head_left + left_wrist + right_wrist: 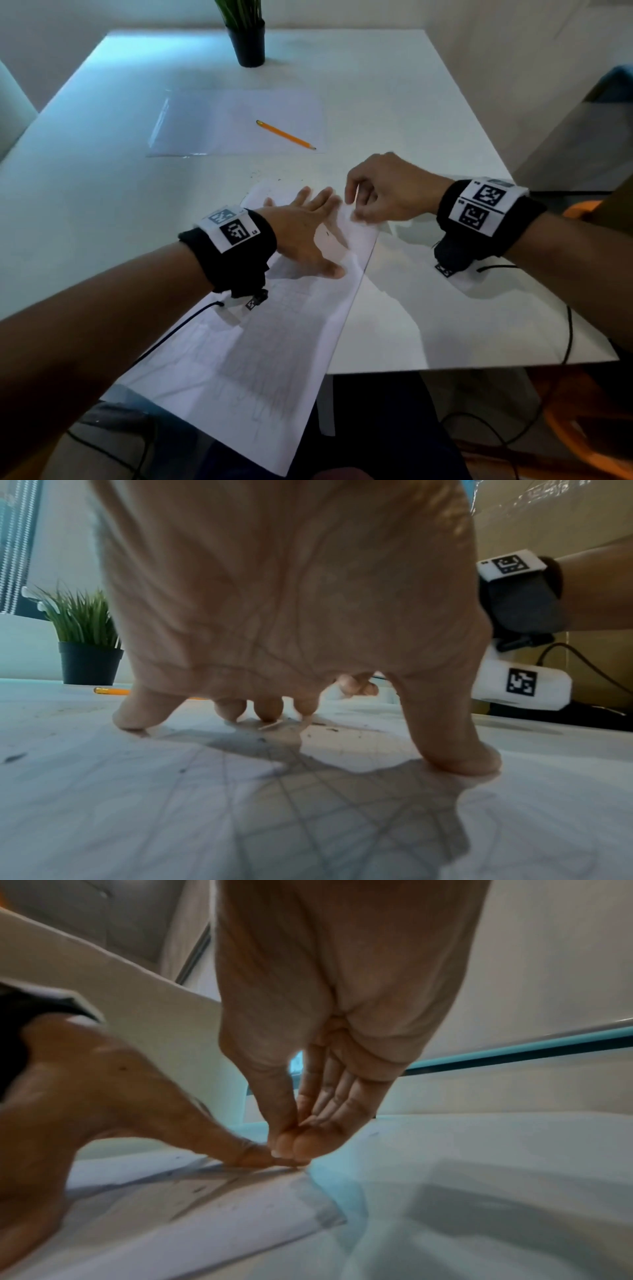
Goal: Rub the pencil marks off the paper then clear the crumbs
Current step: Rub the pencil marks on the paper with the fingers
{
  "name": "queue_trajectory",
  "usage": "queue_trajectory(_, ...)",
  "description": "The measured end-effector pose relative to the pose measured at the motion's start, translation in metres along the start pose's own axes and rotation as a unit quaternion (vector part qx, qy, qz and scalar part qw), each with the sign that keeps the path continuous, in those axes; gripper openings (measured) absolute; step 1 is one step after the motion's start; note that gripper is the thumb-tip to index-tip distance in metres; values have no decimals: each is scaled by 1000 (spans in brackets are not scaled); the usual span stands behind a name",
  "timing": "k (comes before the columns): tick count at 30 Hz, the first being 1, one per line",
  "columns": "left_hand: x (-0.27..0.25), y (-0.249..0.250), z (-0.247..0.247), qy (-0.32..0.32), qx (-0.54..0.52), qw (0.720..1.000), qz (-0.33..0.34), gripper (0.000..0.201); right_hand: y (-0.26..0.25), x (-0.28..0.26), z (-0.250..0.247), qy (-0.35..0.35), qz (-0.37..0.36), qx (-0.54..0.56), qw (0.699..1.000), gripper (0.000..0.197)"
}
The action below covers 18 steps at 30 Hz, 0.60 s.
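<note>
On the worktop (102,192) the near paper (260,359) overhangs the front edge under the left hand (301,233), the right hand (387,188) at its far right corner, crumbs (255,173) just beyond, a pencil (285,134) on a farther sheet (205,126), a potted plant (248,41) behind.

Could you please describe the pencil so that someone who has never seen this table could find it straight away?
Start from the white table and the black plant pot at its far edge. In front of the pot lies a clear plastic sheet, and the pencil rests on its right part, beyond both hands. It is the only orange, slender thing there, its dark tip pointing right.
</note>
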<state>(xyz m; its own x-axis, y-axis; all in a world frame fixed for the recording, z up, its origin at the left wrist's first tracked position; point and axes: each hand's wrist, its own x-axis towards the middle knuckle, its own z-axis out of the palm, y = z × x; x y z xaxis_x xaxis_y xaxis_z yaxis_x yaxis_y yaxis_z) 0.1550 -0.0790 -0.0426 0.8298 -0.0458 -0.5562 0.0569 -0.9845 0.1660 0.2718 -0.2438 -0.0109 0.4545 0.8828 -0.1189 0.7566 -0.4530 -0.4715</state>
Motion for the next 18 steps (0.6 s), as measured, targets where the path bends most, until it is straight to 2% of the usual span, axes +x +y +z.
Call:
queue_trajectory(2,-2,-1,0,3,2,1000,4,124,2,3,-4,29,4,22,999,9)
queue_trajectory(6,-2,0,0,3,12,1000,4,117,-2,-5,10,42,1,14,999,4)
queue_trajectory(10,-4,-1,1,19,29,999,-8,117,-7,-10,15,-3,-1,9,1000,3)
queue_trajectory(14,-2,1,-1,5,44,999,-13,119,-2,-5,11,34,20,-4,999,8)
queue_trajectory(18,-4,-1,-2,3,32,999,-10,118,-11,-5,14,-11,6,-22,1000,8)
